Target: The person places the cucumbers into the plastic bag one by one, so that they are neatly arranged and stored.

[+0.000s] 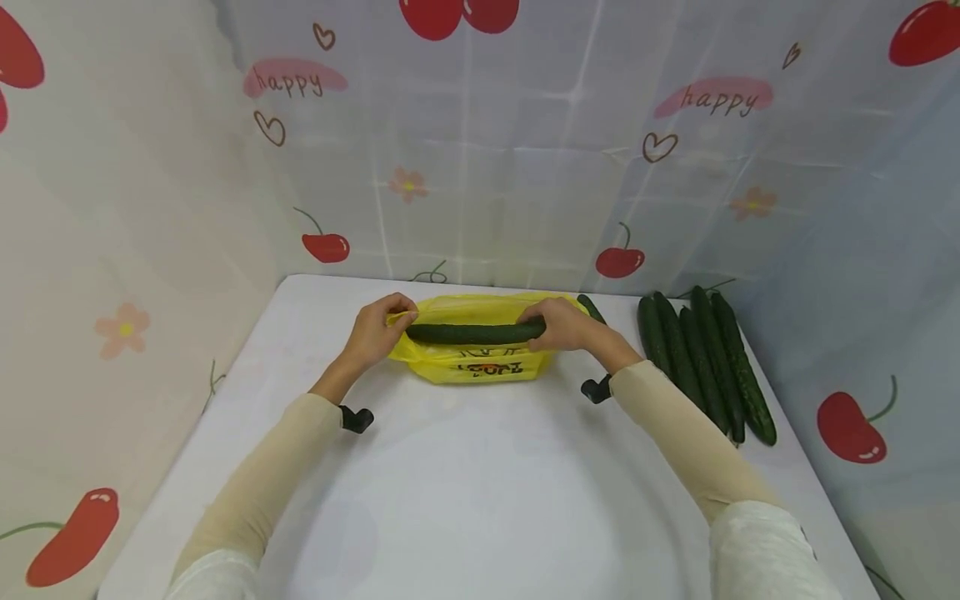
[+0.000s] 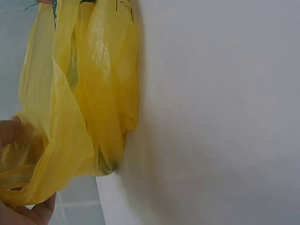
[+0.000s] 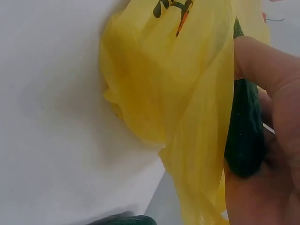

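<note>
At the back of the table a yellow plastic bag (image 1: 480,367) with dark print lies with its mouth spread. A dark green cucumber (image 1: 472,334) lies level across that mouth. My right hand (image 1: 561,323) grips its right end; the right wrist view shows the thumb and fingers around the cucumber (image 3: 246,126), beside the bag's edge. My left hand (image 1: 380,329) pinches the bag's left rim near the cucumber's other end. In the left wrist view, the fingers hold the thin yellow plastic (image 2: 65,136). A greenish shape shows through the bag's lower corner.
Several cucumbers (image 1: 705,358) lie side by side along the table's right edge. One more cucumber (image 1: 591,308) shows partly behind the right hand. A printed curtain (image 1: 510,167) hangs behind and on both sides of the white table (image 1: 465,492).
</note>
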`<state>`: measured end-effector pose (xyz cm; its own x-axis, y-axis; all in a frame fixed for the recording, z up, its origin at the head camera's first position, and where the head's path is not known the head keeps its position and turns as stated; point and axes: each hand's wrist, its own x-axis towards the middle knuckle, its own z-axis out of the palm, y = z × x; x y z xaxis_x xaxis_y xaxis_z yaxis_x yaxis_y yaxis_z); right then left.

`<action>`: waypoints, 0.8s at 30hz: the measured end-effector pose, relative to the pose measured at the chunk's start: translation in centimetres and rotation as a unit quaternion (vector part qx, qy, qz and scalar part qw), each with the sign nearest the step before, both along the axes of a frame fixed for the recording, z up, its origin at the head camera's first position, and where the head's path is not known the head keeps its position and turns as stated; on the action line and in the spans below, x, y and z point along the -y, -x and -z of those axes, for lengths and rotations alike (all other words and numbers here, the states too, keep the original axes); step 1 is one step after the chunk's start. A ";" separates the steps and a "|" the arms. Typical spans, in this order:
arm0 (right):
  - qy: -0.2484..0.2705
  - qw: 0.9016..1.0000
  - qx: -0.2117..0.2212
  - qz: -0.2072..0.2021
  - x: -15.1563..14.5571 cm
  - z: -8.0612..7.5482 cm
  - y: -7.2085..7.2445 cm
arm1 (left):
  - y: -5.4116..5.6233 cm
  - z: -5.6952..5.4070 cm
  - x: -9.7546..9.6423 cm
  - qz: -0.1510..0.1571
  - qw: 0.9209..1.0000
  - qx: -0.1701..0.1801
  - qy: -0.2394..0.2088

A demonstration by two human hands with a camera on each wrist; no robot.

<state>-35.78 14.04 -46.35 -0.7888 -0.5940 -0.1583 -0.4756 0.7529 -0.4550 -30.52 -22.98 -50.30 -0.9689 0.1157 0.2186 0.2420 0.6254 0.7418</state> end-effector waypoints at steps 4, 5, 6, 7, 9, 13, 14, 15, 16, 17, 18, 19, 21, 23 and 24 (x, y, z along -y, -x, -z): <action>0.006 1.000 0.012 -0.008 -0.3 0.1 0.3 | -0.1 -0.1 0.0 0.000 1.000 -0.002 0.001; 0.014 1.000 0.016 -0.009 -0.4 0.2 0.3 | -0.2 -0.2 0.0 0.001 1.000 -0.002 0.001; 0.024 0.999 0.022 -0.010 -0.6 0.3 0.3 | -0.2 -0.2 0.0 0.003 1.000 -0.003 0.001; 0.031 0.999 0.026 -0.012 -0.7 0.3 0.3 | -0.3 -0.2 0.0 0.004 1.000 -0.005 0.001; 0.040 0.999 0.032 -0.017 -1.0 0.4 0.3 | -0.4 -0.3 0.0 0.007 1.000 -0.008 0.000; 0.018 0.999 0.031 -0.035 -1.6 0.7 0.1 | -0.5 -0.2 0.0 0.007 1.000 -0.004 0.003; 0.009 0.999 0.029 -0.039 -1.7 0.8 0.0 | -0.5 -0.3 0.0 0.006 1.000 -0.004 0.003; 0.000 0.999 0.027 -0.041 -1.8 0.8 0.0 | -0.5 -0.3 0.0 0.004 1.000 -0.004 0.003; -0.008 0.999 0.025 -0.042 -1.9 0.9 -0.1 | -0.5 -0.3 0.0 0.002 1.000 -0.004 0.004; -0.015 0.999 0.022 -0.042 -2.0 0.9 -0.1 | -0.5 -0.4 0.0 0.000 1.000 -0.005 0.005; -0.025 0.999 0.018 -0.044 -2.0 1.0 -0.2 | -0.4 -0.4 0.0 -0.002 1.000 -0.005 0.006; -0.033 0.998 0.014 -0.043 -2.0 1.1 -0.2 | -0.4 -0.4 0.0 -0.003 1.000 -0.005 0.007; -0.046 0.998 0.013 -0.037 -1.9 1.1 -0.4 | -0.4 -0.4 0.0 -0.002 1.000 -0.005 0.010; -0.057 0.998 0.007 -0.028 -1.7 1.1 -0.7 | -0.4 -0.4 0.0 -0.001 1.000 -0.007 0.011; -0.065 0.998 0.003 -0.024 -1.6 0.9 -0.9 | -0.4 -0.4 0.0 -0.001 1.000 -0.009 0.011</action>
